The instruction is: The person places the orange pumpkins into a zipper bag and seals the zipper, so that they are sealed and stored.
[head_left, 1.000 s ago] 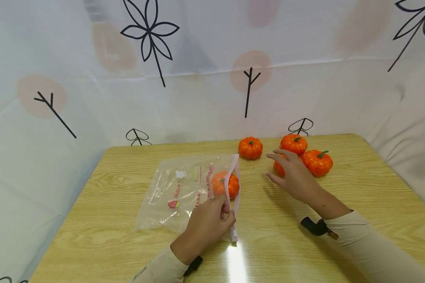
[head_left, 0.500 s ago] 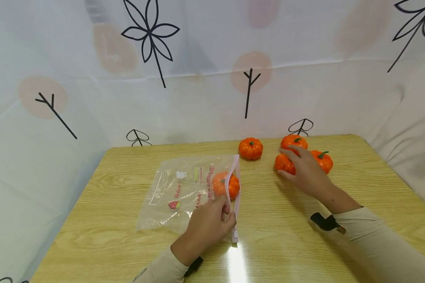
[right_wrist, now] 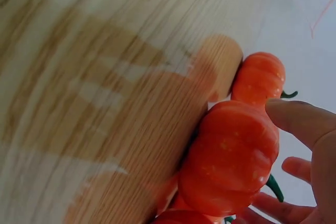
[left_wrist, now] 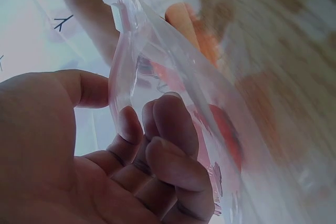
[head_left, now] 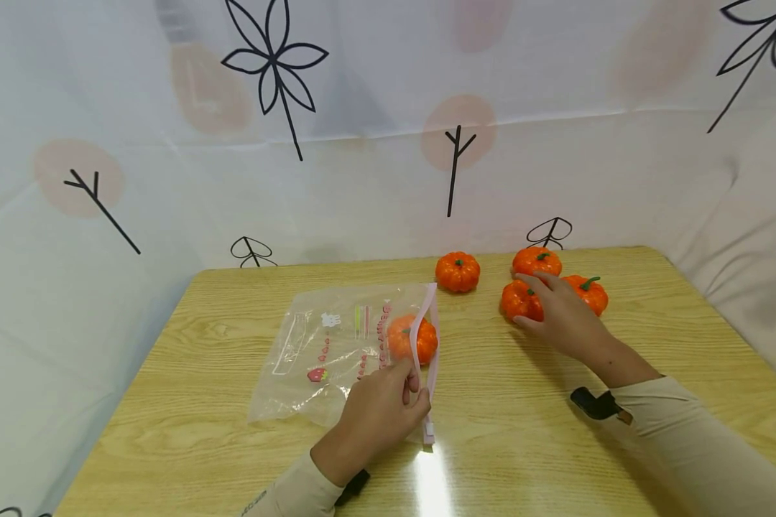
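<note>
A clear zip bag [head_left: 310, 323] with red strawberry prints and a pink zip edge lies flat. One orange toy pumpkin [head_left: 401, 337] is inside it, close to the mouth. My left hand [head_left: 381, 406] pinches the bag's edge between thumb and finger; in the left wrist view the mouth gapes beside the other, curled fingers. My right hand [head_left: 572, 319] reaches over the nearest pumpkin [right_wrist: 231, 156] of a group, fingers spread. The thumb [right_wrist: 294, 116] overlaps that pumpkin's edge in the right wrist view; whether it touches is unclear. Behind it sit another pumpkin [head_left: 537, 262] and a green-stemmed one [head_left: 591, 296].
A separate pumpkin [head_left: 458, 271] stands near the back edge of the wooden table [head_left: 187, 402], between bag and group. A patterned white cloth [head_left: 375, 187] hangs right behind the table.
The right hand has moved right from beside the pumpkin group to over it, and has barely shifted in the last half second. The left hand and the bag stay put.
</note>
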`<state>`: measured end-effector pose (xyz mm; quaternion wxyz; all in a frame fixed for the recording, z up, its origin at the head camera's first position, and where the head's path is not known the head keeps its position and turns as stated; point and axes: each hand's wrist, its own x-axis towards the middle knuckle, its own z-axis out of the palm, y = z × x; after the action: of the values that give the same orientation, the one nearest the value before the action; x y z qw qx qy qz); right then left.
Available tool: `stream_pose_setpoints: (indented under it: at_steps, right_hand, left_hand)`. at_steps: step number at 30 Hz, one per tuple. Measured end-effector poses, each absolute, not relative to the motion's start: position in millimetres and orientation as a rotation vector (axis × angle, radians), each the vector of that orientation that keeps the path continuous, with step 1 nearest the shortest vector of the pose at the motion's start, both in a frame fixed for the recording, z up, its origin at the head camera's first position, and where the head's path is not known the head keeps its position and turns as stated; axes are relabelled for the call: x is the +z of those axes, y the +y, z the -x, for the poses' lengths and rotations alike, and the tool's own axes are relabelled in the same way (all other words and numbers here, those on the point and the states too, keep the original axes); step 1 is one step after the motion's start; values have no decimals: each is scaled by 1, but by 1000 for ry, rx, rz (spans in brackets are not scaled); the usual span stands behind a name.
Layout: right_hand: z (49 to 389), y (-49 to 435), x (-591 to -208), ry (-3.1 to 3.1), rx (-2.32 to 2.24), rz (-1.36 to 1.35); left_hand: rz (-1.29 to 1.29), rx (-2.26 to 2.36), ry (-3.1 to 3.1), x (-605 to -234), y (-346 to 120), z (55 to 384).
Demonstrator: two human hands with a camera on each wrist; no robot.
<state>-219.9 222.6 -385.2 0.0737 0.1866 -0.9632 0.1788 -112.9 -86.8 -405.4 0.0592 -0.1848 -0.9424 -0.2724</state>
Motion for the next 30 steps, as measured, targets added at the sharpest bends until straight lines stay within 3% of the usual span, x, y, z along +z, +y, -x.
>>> stream_pose_setpoints:
  at_steps: [30]
  right_hand:
    - [224, 226, -393, -2916, 449, -616]
  left_hand:
    - [549, -827, -2871, -405, -87, 114]
